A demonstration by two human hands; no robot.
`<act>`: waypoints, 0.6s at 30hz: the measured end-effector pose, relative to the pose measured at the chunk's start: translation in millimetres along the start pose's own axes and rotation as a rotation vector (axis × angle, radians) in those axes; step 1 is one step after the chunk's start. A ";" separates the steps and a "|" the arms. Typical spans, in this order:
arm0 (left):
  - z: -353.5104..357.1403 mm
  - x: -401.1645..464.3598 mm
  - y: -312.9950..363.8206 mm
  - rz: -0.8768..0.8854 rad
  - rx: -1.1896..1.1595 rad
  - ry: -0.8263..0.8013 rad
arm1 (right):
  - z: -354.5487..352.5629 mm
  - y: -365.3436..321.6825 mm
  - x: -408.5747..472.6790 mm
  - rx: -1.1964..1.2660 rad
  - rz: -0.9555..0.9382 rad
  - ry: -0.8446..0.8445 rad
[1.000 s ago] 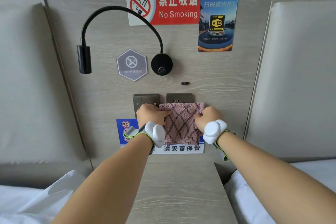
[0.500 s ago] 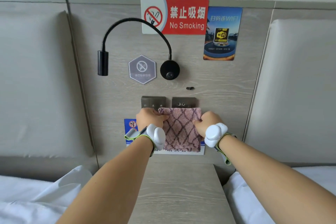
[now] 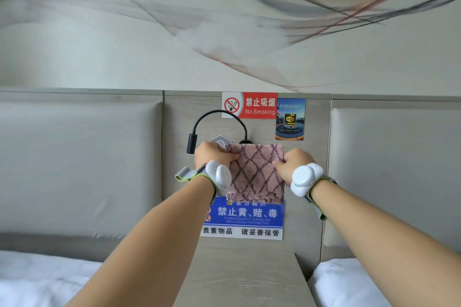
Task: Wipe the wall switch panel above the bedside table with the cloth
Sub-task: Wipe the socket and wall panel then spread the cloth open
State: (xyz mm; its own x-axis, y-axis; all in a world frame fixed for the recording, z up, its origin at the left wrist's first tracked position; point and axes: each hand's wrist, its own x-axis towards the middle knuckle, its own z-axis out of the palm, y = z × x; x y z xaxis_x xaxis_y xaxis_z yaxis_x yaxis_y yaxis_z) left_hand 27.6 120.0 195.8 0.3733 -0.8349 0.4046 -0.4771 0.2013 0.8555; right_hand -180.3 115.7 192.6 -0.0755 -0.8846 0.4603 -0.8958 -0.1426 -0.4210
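A pink cloth (image 3: 257, 172) with a dark diamond pattern hangs spread flat in front of the wooden wall panel (image 3: 309, 157). My left hand (image 3: 214, 156) grips its upper left edge and my right hand (image 3: 294, 163) grips its upper right edge. Both wrists carry white strapped devices. The cloth and my hands hide the switch plates entirely. The bedside table (image 3: 244, 279) lies below, between my forearms.
A black gooseneck reading lamp (image 3: 199, 129) curves above my left hand. A No Smoking sign (image 3: 249, 105), a WiFi card (image 3: 290, 119) and a blue notice (image 3: 247, 217) are on the panel. Padded headboards (image 3: 79, 164) flank it; white bedding (image 3: 349, 284) lies either side.
The view has tilted up and back, showing the painted wall above. The cloth, held by both hands, now covers the switch plates that showed above it before.
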 end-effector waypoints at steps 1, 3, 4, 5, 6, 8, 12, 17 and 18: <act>-6.0 -5.8 7.6 0.028 -0.001 -0.006 | -6.9 -0.2 -5.8 0.001 -0.002 0.016; -15.3 -15.7 19.2 0.069 -0.006 -0.012 | -17.8 -0.5 -15.4 0.010 -0.005 0.048; -16.8 -17.5 23.1 0.083 -0.002 -0.010 | -21.2 0.2 -17.1 0.017 -0.007 0.060; -16.6 -17.0 26.4 0.093 0.004 -0.007 | -23.8 1.5 -16.5 0.027 -0.015 0.077; -14.6 -12.1 29.4 0.106 0.008 -0.008 | -24.3 2.9 -11.6 0.047 -0.026 0.096; -9.1 -2.7 32.2 0.133 0.025 -0.015 | -24.2 7.2 -4.9 0.082 -0.045 0.129; 18.9 43.0 40.3 0.214 0.033 -0.019 | -7.9 21.5 37.5 0.119 -0.075 0.260; 50.9 129.5 81.6 0.363 0.022 0.007 | -8.1 35.5 109.0 -0.049 -0.207 0.484; 54.9 142.6 91.6 0.414 0.065 0.006 | -9.0 36.5 122.6 -0.085 -0.222 0.508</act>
State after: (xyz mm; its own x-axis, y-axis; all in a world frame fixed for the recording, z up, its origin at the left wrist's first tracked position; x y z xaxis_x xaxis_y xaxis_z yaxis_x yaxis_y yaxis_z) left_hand -6.6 -8.8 314.2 0.1446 -0.6871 0.7120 -0.6367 0.4862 0.5985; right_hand -226.2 6.0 240.8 -0.0633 -0.5091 0.8584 -0.9450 -0.2461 -0.2157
